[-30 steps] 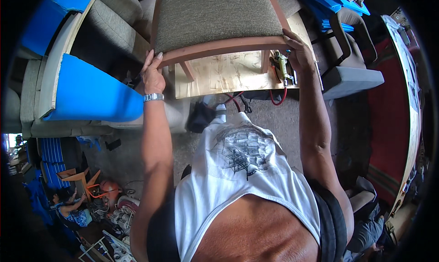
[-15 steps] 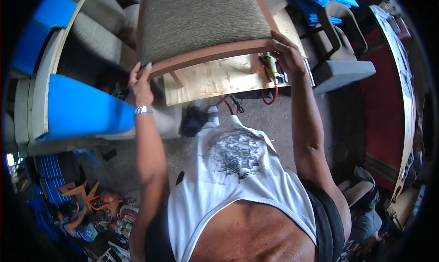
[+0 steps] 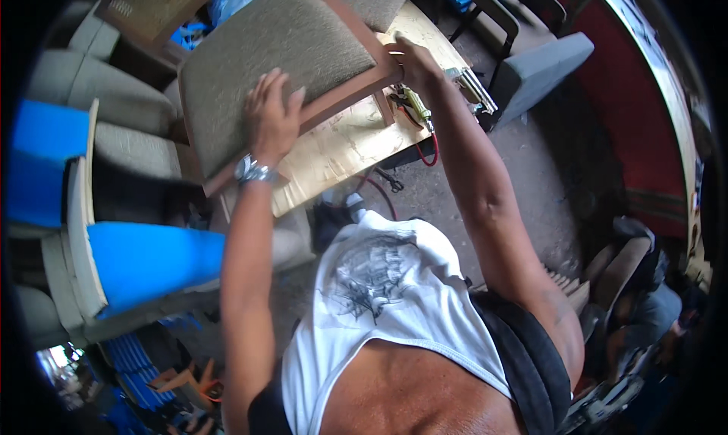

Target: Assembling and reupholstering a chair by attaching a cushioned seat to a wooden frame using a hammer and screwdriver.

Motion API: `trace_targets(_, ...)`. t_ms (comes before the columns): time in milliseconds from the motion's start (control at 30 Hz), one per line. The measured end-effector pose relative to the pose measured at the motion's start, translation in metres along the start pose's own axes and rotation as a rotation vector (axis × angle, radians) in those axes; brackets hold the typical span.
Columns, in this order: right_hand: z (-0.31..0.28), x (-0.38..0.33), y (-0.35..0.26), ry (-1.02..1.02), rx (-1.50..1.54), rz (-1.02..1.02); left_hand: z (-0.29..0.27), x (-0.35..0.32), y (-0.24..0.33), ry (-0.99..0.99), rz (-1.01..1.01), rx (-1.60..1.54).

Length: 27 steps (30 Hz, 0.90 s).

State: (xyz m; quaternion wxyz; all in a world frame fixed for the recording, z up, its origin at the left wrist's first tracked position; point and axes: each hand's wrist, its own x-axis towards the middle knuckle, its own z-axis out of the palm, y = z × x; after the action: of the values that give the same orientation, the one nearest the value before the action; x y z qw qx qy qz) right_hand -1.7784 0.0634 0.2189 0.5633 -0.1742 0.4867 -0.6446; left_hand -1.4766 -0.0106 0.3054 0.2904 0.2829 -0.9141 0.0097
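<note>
An upholstered chair [image 3: 280, 48] with a grey-brown woven seat and a reddish-brown wooden frame stands on a light plywood bench [image 3: 334, 150]. Its near rail runs at a slant. My left hand [image 3: 274, 120] lies on the padding close to this rail, fingers spread, slightly blurred. At the right corner of the frame my right hand [image 3: 418, 65] grips the wood, some fingers hidden from sight. Just below that hand, a yellow-green air tool [image 3: 414, 105] with a red hose [image 3: 434, 150] rests on the bench.
Blue-covered panels [image 3: 155, 264] and grey cushioned pieces [image 3: 121, 94] crowd the left. An armchair [image 3: 516, 25] and a grey cushion [image 3: 542, 75] sit to the right, before a long red surface [image 3: 637, 124]. Black scissors-like handles [image 3: 390, 180] show beneath the bench edge. Another person [image 3: 644, 314] is at lower right.
The chair now appears turned, its left end nearer me. My left hand has gone from gripping the left corner to lying open on the seat. My right hand stays at the right corner.
</note>
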Motion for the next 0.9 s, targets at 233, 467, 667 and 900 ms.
trace_targets(233,0.021,-0.027,-0.015,0.005,-0.034,0.038,0.087,0.072,0.045,-0.055,0.191,0.186)
trace_targets(467,-0.014,0.015,-0.007,0.034,-0.361,-0.033,0.123,0.092,0.050,0.028,0.133,0.191)
trace_targets(667,0.000,0.029,0.002,0.041,-0.438,-0.057,0.112,0.089,0.035,-0.016,0.102,0.237)
trace_targets(900,0.018,0.008,-0.007,0.137,-0.462,-0.065,0.095,0.119,0.013,-0.240,0.307,0.024)
